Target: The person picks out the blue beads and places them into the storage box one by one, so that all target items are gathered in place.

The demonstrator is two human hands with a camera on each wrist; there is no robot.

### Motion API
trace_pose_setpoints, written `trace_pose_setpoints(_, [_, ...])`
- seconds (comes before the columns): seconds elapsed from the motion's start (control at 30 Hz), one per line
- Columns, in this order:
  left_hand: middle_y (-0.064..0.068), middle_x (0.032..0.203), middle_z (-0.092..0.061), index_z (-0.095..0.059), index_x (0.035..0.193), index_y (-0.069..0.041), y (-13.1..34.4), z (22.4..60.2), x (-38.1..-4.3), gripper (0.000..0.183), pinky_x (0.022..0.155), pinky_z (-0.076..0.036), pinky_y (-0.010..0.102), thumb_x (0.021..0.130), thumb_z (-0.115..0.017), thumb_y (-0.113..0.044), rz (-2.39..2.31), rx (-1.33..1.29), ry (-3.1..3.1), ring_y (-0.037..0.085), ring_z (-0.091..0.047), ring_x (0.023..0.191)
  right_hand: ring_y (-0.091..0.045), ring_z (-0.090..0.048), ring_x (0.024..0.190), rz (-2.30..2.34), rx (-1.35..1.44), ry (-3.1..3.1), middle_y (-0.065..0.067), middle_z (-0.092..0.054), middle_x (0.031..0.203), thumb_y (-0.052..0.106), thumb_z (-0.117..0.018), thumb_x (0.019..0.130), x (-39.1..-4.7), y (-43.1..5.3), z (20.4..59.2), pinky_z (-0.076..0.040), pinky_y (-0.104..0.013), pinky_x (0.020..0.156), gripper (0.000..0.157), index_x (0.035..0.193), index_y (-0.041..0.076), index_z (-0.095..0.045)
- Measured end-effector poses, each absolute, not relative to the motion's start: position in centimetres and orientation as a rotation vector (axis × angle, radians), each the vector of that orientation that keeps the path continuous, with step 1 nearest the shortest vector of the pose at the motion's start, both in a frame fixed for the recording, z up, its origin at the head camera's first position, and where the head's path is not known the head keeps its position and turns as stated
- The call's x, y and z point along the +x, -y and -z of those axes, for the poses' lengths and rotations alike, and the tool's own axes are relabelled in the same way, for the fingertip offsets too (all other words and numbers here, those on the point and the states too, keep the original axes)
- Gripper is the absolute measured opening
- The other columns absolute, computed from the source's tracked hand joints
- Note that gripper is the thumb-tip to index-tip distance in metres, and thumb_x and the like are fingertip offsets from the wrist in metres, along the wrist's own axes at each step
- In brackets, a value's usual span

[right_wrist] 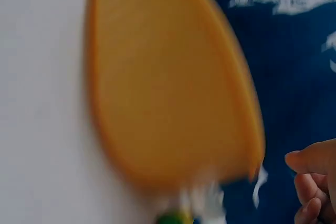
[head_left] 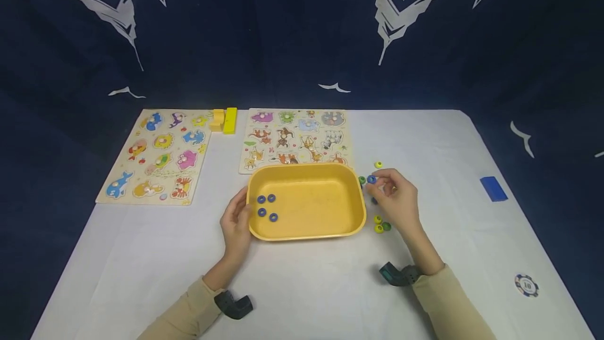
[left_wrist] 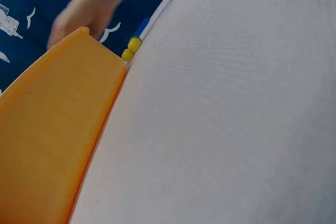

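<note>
A yellow plastic tray (head_left: 306,236) stands in the middle of the table, with several blue ring-shaped beads (head_left: 261,212) lying at its left end. My left hand (head_left: 236,227) grips the tray's left end, fingers along the outer wall and thumb at the rim. Just beyond the right end, my right hand (head_left: 396,198) pinches a blue bead (head_left: 371,179) between thumb and fingertips. Around and under that hand lie loose yellow beads (head_left: 379,229) and green beads (head_left: 387,226), some partly hidden. In the right wrist view the tray is blurred, and the pinched bead does not show.
Two animal puzzle boards (head_left: 153,159) (head_left: 297,138) lie at the back, the right one touching or overlapped by the tray's far edge. Between them are yellow blocks (head_left: 229,120). Far right are a blue block (head_left: 493,189) and a poker chip (head_left: 526,285).
</note>
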State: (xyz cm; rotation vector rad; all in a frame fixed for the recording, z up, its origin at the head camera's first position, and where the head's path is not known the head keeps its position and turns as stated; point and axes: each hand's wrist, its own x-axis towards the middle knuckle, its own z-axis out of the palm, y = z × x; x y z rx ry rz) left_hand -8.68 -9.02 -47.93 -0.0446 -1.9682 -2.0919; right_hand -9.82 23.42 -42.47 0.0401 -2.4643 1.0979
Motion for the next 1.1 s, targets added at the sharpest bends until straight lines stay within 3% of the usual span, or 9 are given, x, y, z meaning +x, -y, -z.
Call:
trace_pose_setpoints(0.2, [0.014, 0.124, -0.049, -0.046, 0.127, -0.005, 9.1, 47.4, -8.5, 0.040, 0.094, -0.046, 0.032, 0.088, -0.044, 0.003, 2.098, -0.057, 1.969, 0.029, -0.047, 0.114, -0.009, -0.039, 0.054, -1.172, 0.385, 2.588, 0.005, -0.057, 0.069, 0.013, -0.071, 0.073, -11.7, -17.5, 38.9, -0.031, -0.017, 0.041, 0.019, 0.090, 0.013, -0.063])
trace_pose_setpoints(0.5, [0.021, 0.122, -0.049, -0.044, 0.126, 0.004, 8.6, 45.2, -7.9, 0.040, 0.094, -0.046, 0.034, 0.086, -0.042, 0.005, 2.043, -0.044, 2.008, 0.034, -0.047, 0.112, -0.006, -0.048, 0.055, -1.151, 0.570, 2.914, 0.012, -0.055, 0.066, 0.018, -0.070, 0.072, -13.4, -10.6, 40.1, -0.042, -0.019, 0.048, 0.016, 0.085, 0.019, -0.062])
trace_pose_setpoints(0.67, [0.021, 0.122, -0.049, -0.043, 0.126, 0.005, 8.6, 45.0, -7.8, 0.040, 0.094, -0.046, 0.035, 0.086, -0.041, 0.006, 2.058, -0.045, 1.999, 0.036, -0.046, 0.113, -0.007, -0.048, 0.057, -1.017, 0.646, 3.040, 0.010, -0.053, 0.062, 0.013, -0.067, 0.069, -13.6, -8.7, 41.1, -0.041, -0.019, 0.048, 0.015, 0.083, 0.017, -0.063])
trace_pose_setpoints(0.87, [0.020, 0.122, -0.050, -0.044, 0.126, 0.003, 8.7, 45.7, -7.9, 0.040, 0.094, -0.046, 0.032, 0.086, -0.042, 0.007, 2.078, -0.032, 1.991, 0.034, -0.047, 0.113, -0.006, -0.047, 0.057, -0.893, 0.697, 3.143, 0.011, -0.052, 0.061, 0.017, -0.068, 0.072, -13.6, -7.7, 42.6, -0.039, -0.019, 0.045, 0.013, 0.083, 0.019, -0.062])
trace_pose_setpoints(1.1, [0.014, 0.122, -0.051, -0.047, 0.126, -0.005, 9.1, 47.5, -8.6, 0.040, 0.093, -0.046, 0.024, 0.087, -0.044, 0.004, 2.091, -0.037, 1.970, 0.026, -0.049, 0.113, -0.005, -0.052, 0.066, -0.858, 0.770, 3.131, 0.011, -0.058, 0.071, 0.018, -0.068, 0.074, -13.6, -7.3, 43.1, -0.043, -0.018, 0.051, 0.018, 0.091, 0.018, -0.064])
